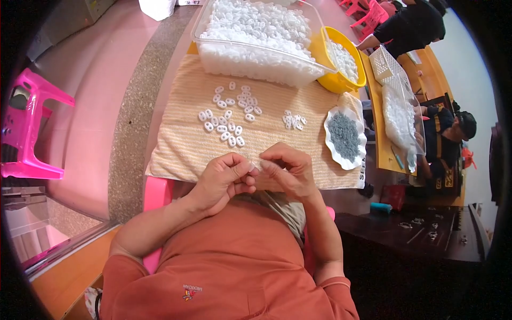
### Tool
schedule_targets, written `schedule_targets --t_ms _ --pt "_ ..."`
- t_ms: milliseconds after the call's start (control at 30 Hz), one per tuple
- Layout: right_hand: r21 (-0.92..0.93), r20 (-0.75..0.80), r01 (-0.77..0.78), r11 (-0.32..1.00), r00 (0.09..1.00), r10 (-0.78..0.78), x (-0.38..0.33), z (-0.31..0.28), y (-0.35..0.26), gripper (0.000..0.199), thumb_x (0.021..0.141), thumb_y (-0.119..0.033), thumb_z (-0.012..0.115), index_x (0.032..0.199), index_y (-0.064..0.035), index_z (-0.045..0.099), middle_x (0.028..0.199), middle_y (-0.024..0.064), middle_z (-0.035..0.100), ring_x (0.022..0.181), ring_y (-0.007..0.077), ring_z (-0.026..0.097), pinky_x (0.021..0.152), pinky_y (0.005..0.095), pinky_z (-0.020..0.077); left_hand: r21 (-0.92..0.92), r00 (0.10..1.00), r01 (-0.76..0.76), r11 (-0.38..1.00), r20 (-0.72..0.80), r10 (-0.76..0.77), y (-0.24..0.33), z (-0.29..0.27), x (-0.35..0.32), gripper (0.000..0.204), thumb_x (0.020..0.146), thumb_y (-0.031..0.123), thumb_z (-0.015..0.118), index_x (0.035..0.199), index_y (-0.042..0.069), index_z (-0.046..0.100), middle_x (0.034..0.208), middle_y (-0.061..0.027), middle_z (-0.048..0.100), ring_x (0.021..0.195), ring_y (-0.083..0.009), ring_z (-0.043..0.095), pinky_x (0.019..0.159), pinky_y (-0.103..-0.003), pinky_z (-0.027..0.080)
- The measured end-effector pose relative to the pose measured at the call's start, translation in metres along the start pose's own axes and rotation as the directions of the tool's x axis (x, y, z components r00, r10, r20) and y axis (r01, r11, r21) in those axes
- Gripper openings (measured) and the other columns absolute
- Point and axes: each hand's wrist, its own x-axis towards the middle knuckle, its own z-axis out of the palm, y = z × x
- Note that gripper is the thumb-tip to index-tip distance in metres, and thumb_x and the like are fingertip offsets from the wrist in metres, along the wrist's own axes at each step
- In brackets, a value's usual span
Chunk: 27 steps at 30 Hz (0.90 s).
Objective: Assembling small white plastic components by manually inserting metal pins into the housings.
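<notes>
My left hand (226,177) and my right hand (292,169) are close together over the near edge of a striped beige towel (181,144). The left fingers are closed in a pinch, with a tiny pale spot at their tips that I cannot identify. On the right, thumb and forefinger are also curled together; whatever they hold is too small to make out. Beyond the left hand lie several loose white oval pieces with two holes (221,128). A little pile of smaller white pieces (293,120) sits beyond the right hand.
A scalloped white dish (330,146) holds small grey pieces (344,136). Behind are a clear bin (325,64) heaped with white pieces and a yellow basin (333,82). Pink stool (32,128) at left. At right, people (453,128) sit around a wooden table (381,128).
</notes>
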Motion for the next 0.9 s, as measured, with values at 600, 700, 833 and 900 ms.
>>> schedule_targets --t_ms 600,700,833,900 --pt "-0.481 -0.398 -0.054 0.875 0.902 -0.164 -0.029 -0.089 0.002 0.01 0.086 -0.003 0.066 0.095 0.001 0.065 0.082 0.0048 0.062 0.066 0.009 0.056 0.058 0.0224 0.0461 0.111 0.997 -0.005 0.994 -0.08 0.014 0.001 0.008 -0.002 0.012 0.092 0.011 0.061 0.1 0.003 0.058 0.088 -0.0062 0.064 0.073 -0.011 0.063 0.065 -0.027 0.058" --pt "-0.615 -0.445 -0.1 0.782 0.862 -0.24 -0.04 -0.099 0.001 0.009 0.083 -0.003 0.067 0.092 -0.0005 0.065 0.083 0.0117 0.064 0.065 0.0188 0.06 0.059 0.0275 0.0481 0.112 0.995 -0.007 0.994 -0.102 0.018 -0.001 0.008 -0.002 0.011 0.091 0.01 0.061 0.099 0.003 0.058 0.086 -0.0058 0.063 0.073 -0.0109 0.063 0.064 -0.027 0.059" --pt "-0.736 -0.463 -0.124 0.666 0.81 -0.361 -0.053 -0.115 0.01 0.011 0.081 -0.002 0.067 0.092 -0.0019 0.065 0.085 0.0117 0.063 0.071 0.0221 0.062 0.062 0.0297 0.0498 0.143 0.992 -0.02 0.99 -0.119 0.037 -0.004 0.007 -0.001 0.01 0.091 0.01 0.061 0.098 0.003 0.058 0.084 -0.0052 0.062 0.071 -0.0108 0.062 0.064 -0.027 0.059" --pt "-0.839 -0.391 -0.14 0.526 0.826 -0.405 -0.059 -0.119 0.011 0.013 0.08 -0.002 0.068 0.093 -0.0026 0.065 0.09 0.012 0.063 0.078 0.0231 0.062 0.067 0.0317 0.0502 0.137 0.995 -0.028 0.99 -0.088 0.041 -0.004 0.007 -0.001 0.011 0.091 0.01 0.062 0.099 0.002 0.061 0.086 -0.0047 0.064 0.073 -0.0114 0.064 0.067 -0.028 0.059"
